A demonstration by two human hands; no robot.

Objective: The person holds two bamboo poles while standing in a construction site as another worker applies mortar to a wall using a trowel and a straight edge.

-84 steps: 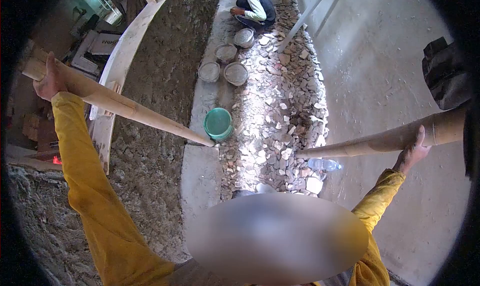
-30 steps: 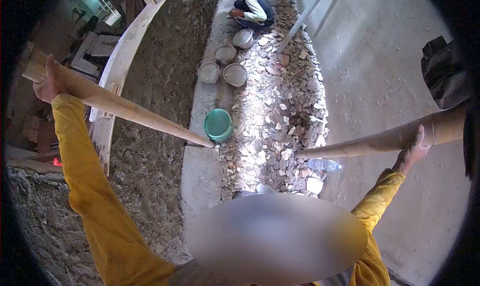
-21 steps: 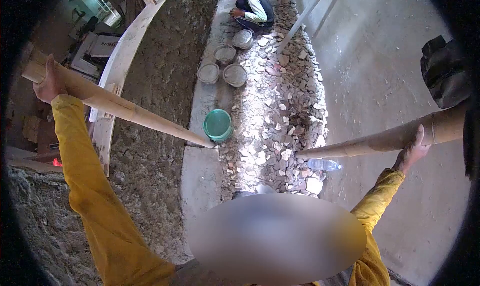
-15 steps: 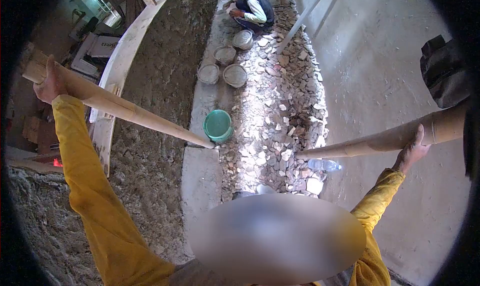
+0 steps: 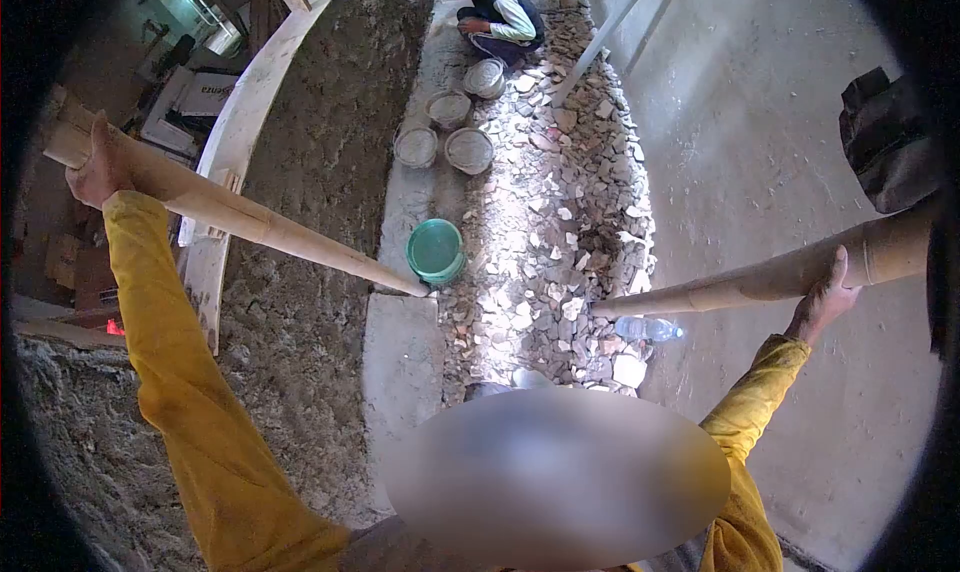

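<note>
1. The person's left hand is wrapped around the left pole, up near its top end. The arm in its yellow sleeve is stretched right out.
2. The left pole slants down and its foot lands just beside the green bucket, on the side toward the person, at the edge of the strip of broken stones.
3. The right hand grips the right pole from underneath, fingers curled round it, thumb pointing up.
4. The right pole's foot sits in the stones too, across the strip from the green bucket and a bit nearer the person. A plastic water bottle lies just beside that foot.
5. Past the green bucket, further from the person, there are three grey pans of what looks like mortar, clustered close together, plus a fourth one beyond them.
6. Beyond the pans a co-worker crouches at the far end of the stone strip, one arm reaching out to the side.
7. Left of the green bucket there's rough grey ground and a long curved plank.
8. A dark bag hangs above the right pole's upper end.
</note>
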